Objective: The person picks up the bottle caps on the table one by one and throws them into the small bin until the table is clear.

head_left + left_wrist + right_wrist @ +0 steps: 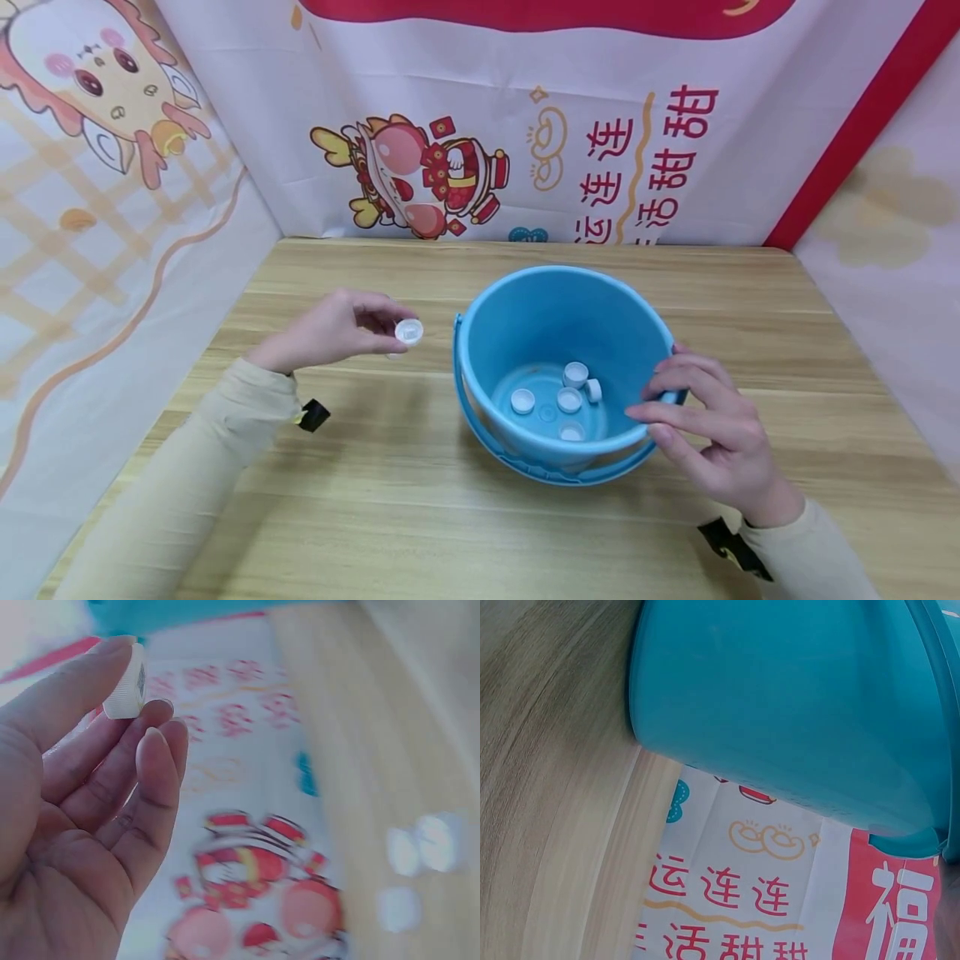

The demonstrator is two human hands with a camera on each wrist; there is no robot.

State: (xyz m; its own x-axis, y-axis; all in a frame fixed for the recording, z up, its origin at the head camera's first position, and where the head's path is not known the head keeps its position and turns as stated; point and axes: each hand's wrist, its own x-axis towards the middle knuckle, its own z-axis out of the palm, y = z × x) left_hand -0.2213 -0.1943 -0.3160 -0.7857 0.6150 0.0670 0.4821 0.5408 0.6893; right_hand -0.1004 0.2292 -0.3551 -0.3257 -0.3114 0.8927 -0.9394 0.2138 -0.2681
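Observation:
My left hand [348, 329] is raised left of the blue bucket [480, 392]. Between thumb and fingertips it pinches a small white bottle cap [408, 332], whose ridged side shows in the left wrist view. At the bucket's right side, my right hand [723, 425] holds the rim, several fingers reaching over it and the thumb by the outer wall. Several white caps lie on the bucket's floor, among them one cap [522, 401] apart on the left and a cap [594, 391] tipped on its side.
The bucket's handle [558, 477] hangs down along its near side. Blurred white round pieces [439, 841] lie on the wooden table [405, 517] in the left wrist view. Printed cloth [570, 67] hangs behind the table, with more cloth at both sides.

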